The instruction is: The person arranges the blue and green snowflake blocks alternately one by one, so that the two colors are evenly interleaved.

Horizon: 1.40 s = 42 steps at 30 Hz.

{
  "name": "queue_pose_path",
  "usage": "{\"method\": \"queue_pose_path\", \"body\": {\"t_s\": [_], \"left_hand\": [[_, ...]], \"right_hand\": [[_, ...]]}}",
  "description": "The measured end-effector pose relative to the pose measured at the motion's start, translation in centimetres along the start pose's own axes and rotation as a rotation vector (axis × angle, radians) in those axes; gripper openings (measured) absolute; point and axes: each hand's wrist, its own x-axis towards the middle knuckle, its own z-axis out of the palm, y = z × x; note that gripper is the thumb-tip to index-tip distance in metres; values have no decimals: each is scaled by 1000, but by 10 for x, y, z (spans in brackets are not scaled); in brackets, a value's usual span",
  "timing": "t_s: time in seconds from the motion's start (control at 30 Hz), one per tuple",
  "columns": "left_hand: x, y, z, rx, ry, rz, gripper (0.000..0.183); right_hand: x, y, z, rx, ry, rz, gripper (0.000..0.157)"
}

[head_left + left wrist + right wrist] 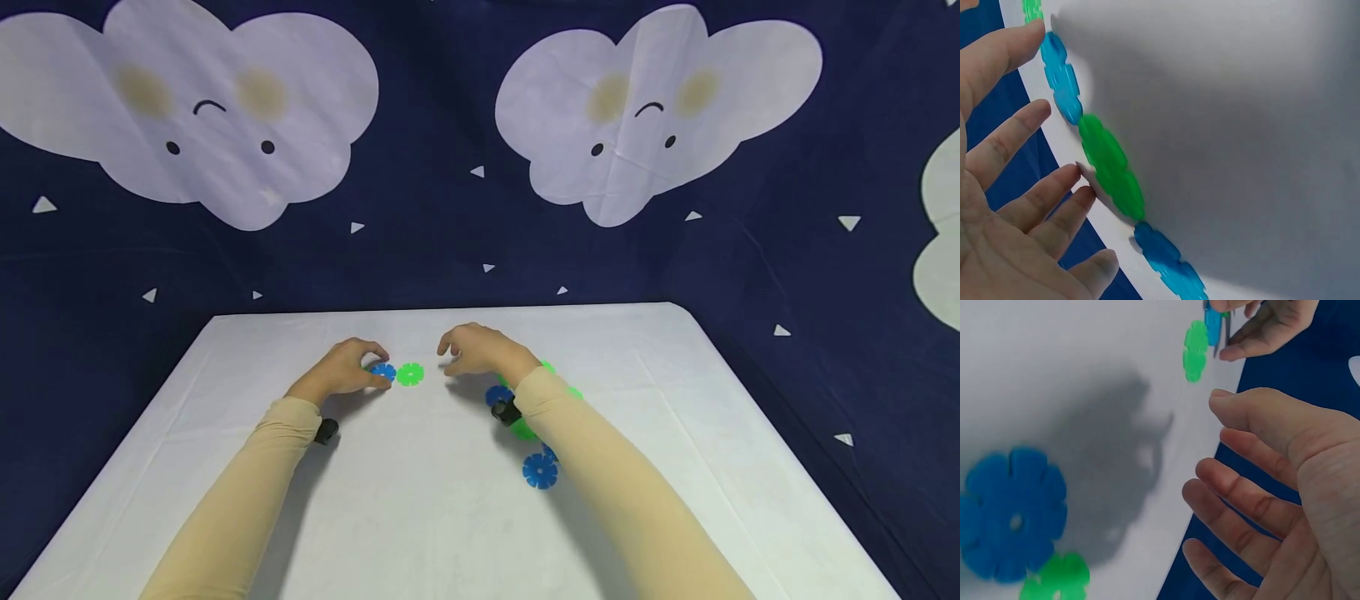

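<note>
My left hand is low over the far part of the table, fingers spread loosely around a row of notched plastic discs. In the head view, a blue disc lies between its thumb and fingers, with a green disc just to the right. From the left wrist, the row alternates green and blue, and a fingertip overlaps the blue disc near its upper end. My right hand hovers to the right of that row, fingers loosely bent, holding nothing.
Beneath and beside the right forearm lie several more blue and green discs, among them a blue disc nearest me. A white cloth covers the table. Behind it hangs a dark blue curtain with clouds.
</note>
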Motion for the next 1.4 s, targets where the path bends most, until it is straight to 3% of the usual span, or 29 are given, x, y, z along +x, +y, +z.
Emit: {"method": "queue_pose_path", "body": {"t_s": [0.37, 0.8, 1.4], "left_hand": [[8, 9, 5, -22, -23, 40, 55], [7, 15, 9, -25, -26, 79, 51], [9, 19, 15, -34, -12, 70, 52]], "right_hand": [[-36, 17, -14, -50, -41, -15, 40], [-68, 39, -5, -70, -100, 23, 44], [-79, 53, 15, -63, -43, 20, 47]]}}
